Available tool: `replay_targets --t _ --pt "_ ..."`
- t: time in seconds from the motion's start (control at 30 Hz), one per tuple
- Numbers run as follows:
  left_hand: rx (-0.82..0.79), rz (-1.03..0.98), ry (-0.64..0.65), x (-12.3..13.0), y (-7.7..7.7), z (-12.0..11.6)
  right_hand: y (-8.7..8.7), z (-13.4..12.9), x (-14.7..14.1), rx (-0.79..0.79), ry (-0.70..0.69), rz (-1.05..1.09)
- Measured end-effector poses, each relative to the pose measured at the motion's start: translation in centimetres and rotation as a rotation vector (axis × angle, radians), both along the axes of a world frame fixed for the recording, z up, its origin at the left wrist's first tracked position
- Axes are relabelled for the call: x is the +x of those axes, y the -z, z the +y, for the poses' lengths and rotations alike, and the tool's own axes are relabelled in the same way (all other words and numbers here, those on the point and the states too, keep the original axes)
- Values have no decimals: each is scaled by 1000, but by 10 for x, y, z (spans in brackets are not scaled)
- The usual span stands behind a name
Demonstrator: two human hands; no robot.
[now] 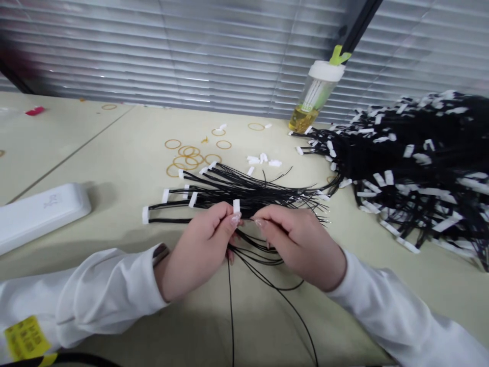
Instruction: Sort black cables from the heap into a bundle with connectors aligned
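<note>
Between thumb and fingers my left hand [208, 247] pinches a small white connector [236, 206], with thin black wires [263, 260] looping down from below it towards the table's front. Close by on the right, my right hand [300, 244] is closed in a pinch on the end of a thin wire [248, 219] beside the connector. Its other fingers are partly hidden. Just behind both hands lies a spread bundle of black cables [244, 191], white connectors at their left ends and loose wire ends at the right.
A large heap of black cables [412, 148] with white connectors covers the right side. Rubber bands [187, 158] and loose white connectors [263, 159] lie behind the bundle. A clear bottle [315, 97] stands near the blinds. On the left is a white case [46, 211].
</note>
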State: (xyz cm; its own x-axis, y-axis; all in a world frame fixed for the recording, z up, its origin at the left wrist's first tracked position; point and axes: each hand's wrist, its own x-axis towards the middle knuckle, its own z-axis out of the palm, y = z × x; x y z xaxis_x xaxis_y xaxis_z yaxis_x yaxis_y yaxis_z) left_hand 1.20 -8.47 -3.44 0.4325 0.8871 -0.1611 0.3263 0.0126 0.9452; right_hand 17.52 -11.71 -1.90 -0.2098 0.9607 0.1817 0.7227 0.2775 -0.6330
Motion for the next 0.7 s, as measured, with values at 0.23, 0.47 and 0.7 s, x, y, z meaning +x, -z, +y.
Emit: replay_targets --t 0.23,0.47,0.7 --pt "-226 -357 -256 0 10 12 -12 8 39 -28 215 -97" --pt "-291 -442 -362 2 8 14 -8 -3 18 -453 -286 -75" --pt "-217 -414 -297 0 11 10 -3 -16 -15 -339 -233 -180"
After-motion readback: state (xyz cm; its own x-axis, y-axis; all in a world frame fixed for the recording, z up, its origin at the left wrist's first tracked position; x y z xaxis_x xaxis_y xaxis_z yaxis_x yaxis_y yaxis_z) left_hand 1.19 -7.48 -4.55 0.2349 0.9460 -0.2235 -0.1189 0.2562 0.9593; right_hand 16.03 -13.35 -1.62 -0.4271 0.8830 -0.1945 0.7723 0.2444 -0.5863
